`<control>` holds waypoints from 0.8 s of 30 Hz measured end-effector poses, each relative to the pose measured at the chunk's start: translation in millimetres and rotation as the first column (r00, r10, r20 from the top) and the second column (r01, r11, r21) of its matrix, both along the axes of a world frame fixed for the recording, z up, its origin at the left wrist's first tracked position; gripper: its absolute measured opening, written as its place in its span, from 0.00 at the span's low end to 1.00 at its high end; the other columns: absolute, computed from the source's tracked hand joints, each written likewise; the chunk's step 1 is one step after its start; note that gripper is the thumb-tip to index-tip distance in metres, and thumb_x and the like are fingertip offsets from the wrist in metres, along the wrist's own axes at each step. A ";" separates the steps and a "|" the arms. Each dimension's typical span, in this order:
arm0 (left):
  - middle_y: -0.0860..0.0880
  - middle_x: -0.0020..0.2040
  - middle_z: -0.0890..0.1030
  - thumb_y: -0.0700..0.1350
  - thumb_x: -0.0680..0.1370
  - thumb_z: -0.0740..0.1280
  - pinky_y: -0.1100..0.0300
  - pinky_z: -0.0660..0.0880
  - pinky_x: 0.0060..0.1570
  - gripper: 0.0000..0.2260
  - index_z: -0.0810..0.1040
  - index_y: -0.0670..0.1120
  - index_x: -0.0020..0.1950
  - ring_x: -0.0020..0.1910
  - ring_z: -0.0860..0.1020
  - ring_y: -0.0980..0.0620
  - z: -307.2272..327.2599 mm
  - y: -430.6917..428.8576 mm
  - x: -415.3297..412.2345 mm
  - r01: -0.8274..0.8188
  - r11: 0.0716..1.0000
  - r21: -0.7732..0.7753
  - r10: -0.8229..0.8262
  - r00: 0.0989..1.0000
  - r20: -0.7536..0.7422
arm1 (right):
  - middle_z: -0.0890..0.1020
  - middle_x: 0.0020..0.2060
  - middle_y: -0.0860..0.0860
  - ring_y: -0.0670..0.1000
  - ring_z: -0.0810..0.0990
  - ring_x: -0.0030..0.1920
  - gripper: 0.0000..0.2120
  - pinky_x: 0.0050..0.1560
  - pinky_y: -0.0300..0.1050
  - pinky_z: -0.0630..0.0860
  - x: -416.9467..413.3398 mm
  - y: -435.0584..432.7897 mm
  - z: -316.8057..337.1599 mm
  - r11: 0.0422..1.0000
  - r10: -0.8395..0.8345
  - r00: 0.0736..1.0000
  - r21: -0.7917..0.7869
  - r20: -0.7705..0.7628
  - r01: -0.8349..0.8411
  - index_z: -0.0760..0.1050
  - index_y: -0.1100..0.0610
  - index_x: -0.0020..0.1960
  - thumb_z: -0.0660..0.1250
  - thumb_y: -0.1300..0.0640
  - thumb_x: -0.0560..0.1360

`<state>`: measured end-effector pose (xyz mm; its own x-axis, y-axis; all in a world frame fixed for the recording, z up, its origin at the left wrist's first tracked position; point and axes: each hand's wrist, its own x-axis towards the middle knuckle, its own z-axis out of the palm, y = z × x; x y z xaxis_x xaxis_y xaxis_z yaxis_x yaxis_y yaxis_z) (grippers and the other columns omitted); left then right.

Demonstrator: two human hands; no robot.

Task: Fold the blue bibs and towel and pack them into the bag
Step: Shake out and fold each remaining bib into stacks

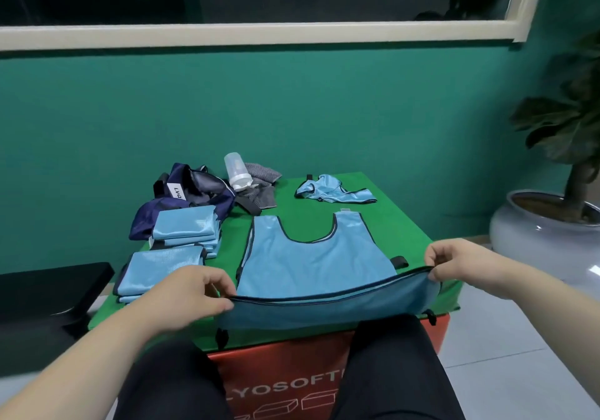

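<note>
A light blue bib (311, 267) lies spread on the green-covered box (399, 224), neck opening away from me. My left hand (191, 296) pinches its near hem at the left corner and my right hand (461, 263) pinches the right corner, lifting the hem off the surface. Two stacks of folded blue bibs (185, 228) (159, 270) sit at the left. A crumpled blue bib (334, 189) lies at the far right. The dark navy bag (194, 192) lies open at the back left, next to a grey towel (259, 189).
A clear plastic bottle (237, 173) rests tilted on the grey towel. A black bench (45, 293) stands to the left, a potted plant in a pale pot (545, 234) to the right. The teal wall is close behind the box. My knees are under its near edge.
</note>
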<state>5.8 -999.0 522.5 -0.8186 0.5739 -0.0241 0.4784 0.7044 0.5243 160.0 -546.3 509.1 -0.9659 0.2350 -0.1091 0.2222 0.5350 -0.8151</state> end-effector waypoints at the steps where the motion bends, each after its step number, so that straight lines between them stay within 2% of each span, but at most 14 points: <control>1: 0.57 0.37 0.84 0.48 0.71 0.76 0.63 0.76 0.42 0.10 0.81 0.64 0.43 0.36 0.80 0.59 0.9 4.1 -7.7 0.007 1.000 -0.001 -0.007 1.000 -0.007 | 0.77 0.32 0.51 0.50 0.70 0.35 0.08 0.36 0.41 0.64 -7.4 2.0 1.6 1.000 -0.011 1.000 -0.014 -0.014 0.011 0.76 0.57 0.38 0.73 0.59 0.60; 3: 0.58 0.37 0.83 0.47 0.71 0.76 0.64 0.75 0.42 0.11 0.81 0.63 0.42 0.36 0.80 0.59 0.6 14.0 -25.4 0.011 1.000 0.007 -0.011 1.000 -0.017 | 0.75 0.31 0.51 0.48 0.70 0.32 0.08 0.33 0.36 0.65 -24.9 6.2 3.2 0.998 -0.035 0.999 -0.054 -0.039 0.033 0.75 0.59 0.38 0.71 0.60 0.60; 6: 0.58 0.37 0.83 0.45 0.71 0.77 0.62 0.75 0.41 0.08 0.83 0.59 0.40 0.37 0.81 0.56 -4.7 30.2 -58.8 -0.017 0.998 0.056 0.017 1.000 0.003 | 0.73 0.30 0.51 0.47 0.68 0.30 0.07 0.33 0.38 0.65 -61.6 16.6 -2.7 0.992 -0.074 0.996 -0.107 -0.057 0.068 0.73 0.58 0.37 0.71 0.66 0.65; 9: 0.62 0.36 0.82 0.44 0.71 0.78 0.66 0.73 0.41 0.07 0.83 0.54 0.39 0.38 0.81 0.55 -12.9 48.5 -96.8 -0.048 0.996 0.075 0.049 0.999 -0.006 | 0.71 0.29 0.50 0.47 0.67 0.30 0.11 0.32 0.38 0.65 -103.7 30.3 -15.1 0.984 -0.134 0.990 -0.127 -0.050 0.127 0.73 0.59 0.39 0.67 0.74 0.71; 12: 0.66 0.37 0.81 0.45 0.71 0.78 0.63 0.74 0.42 0.07 0.82 0.55 0.40 0.37 0.80 0.55 -20.6 67.2 -137.7 -0.094 0.992 0.080 0.096 0.995 -0.014 | 0.72 0.30 0.51 0.48 0.69 0.32 0.10 0.33 0.41 0.67 -145.2 45.3 -26.1 0.978 -0.171 0.984 -0.132 -0.047 0.164 0.74 0.59 0.39 0.67 0.73 0.71; 16: 0.70 0.38 0.79 0.46 0.72 0.77 0.71 0.69 0.35 0.07 0.81 0.57 0.40 0.37 0.79 0.58 -29.3 93.4 -191.9 -0.138 0.986 0.093 0.144 0.988 -0.064 | 0.74 0.30 0.51 0.51 0.70 0.34 0.09 0.37 0.44 0.67 -201.8 67.4 -36.8 0.967 -0.239 0.969 -0.108 -0.058 0.231 0.75 0.59 0.39 0.69 0.71 0.70; 20: 0.63 0.35 0.81 0.47 0.72 0.76 0.71 0.67 0.31 0.07 0.81 0.56 0.39 0.33 0.76 0.63 -40.3 119.4 -243.9 -0.203 0.974 0.105 0.213 0.973 -0.093 | 0.76 0.30 0.50 0.51 0.71 0.34 0.08 0.39 0.47 0.67 -257.6 85.1 -49.7 0.949 -0.313 0.948 -0.057 -0.064 0.310 0.77 0.56 0.36 0.71 0.66 0.69; 24: 0.59 0.38 0.82 0.45 0.72 0.75 0.66 0.68 0.36 0.07 0.80 0.56 0.39 0.39 0.77 0.62 -56.3 144.5 -293.7 -0.251 0.963 0.100 0.262 0.959 -0.109 | 0.76 0.29 0.51 0.51 0.70 0.33 0.05 0.36 0.44 0.66 -309.7 93.3 -62.6 0.931 -0.365 0.927 -0.022 -0.083 0.364 0.77 0.57 0.37 0.71 0.64 0.69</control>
<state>-287.8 -854.5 466.2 -0.9324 0.3399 0.1226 0.3504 0.7676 0.5366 -149.6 -453.1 446.5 -0.8195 0.5722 -0.0334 0.3309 0.4248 -0.8426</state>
